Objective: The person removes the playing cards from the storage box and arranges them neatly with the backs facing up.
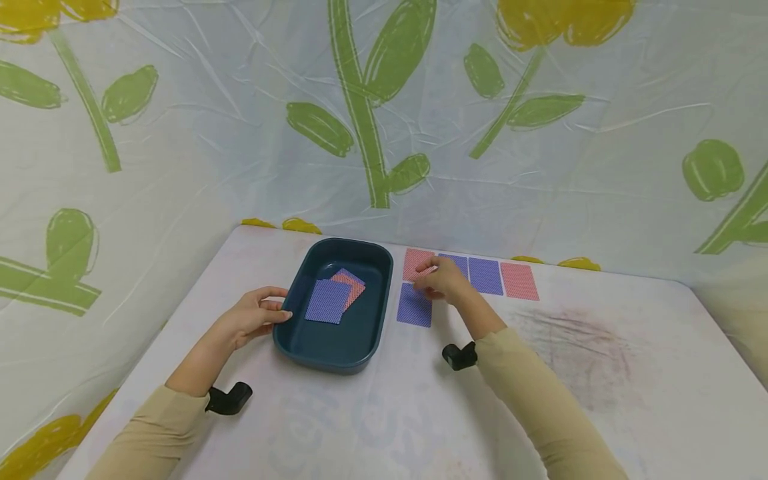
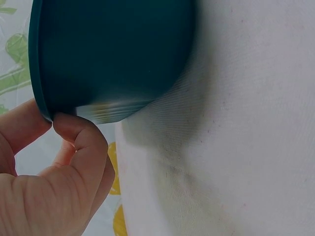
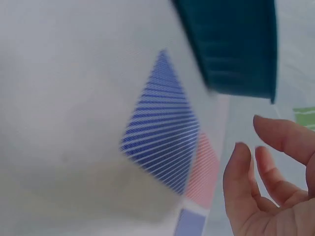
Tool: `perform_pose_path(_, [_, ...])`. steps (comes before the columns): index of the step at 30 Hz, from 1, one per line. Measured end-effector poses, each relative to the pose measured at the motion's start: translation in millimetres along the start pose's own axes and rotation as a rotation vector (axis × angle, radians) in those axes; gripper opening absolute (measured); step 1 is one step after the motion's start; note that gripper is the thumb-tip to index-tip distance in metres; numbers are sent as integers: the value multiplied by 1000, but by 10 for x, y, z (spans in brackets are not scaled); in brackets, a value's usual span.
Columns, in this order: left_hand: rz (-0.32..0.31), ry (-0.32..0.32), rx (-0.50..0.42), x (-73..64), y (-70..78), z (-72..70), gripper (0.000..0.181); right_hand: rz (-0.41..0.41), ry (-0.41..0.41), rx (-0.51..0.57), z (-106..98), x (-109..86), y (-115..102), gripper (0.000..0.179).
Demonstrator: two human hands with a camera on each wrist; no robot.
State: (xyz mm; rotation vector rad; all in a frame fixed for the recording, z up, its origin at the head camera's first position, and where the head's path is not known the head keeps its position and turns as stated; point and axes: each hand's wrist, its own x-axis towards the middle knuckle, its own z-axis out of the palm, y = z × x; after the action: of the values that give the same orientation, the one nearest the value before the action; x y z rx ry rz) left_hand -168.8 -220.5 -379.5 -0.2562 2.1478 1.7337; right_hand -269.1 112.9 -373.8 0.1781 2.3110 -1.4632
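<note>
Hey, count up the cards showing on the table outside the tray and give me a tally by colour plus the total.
Blue cards: 3
Red cards: 2
Total: 5

Tray (image 1: 330,363) on table (image 1: 432,427), centre of head frame; overlapping cards (image 1: 327,301) inside. Left hand (image 1: 255,317) at its left rim. Right of tray, a four-card row (image 1: 485,276) along the table's rear edge; single card (image 1: 414,310) before the leftmost. Right hand (image 1: 444,279) above the row's left end
</note>
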Motion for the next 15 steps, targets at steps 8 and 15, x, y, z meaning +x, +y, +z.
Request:
perform_pose_path(8, [-1, 4, -2, 10, -10, -8, 56, 36, -110, 157, 83, -8, -279, 46])
perform_pose_path(15, [-2, 7, 0, 8, -6, -1, 56, 6, -170, 158, 248, -39, -467, 47])
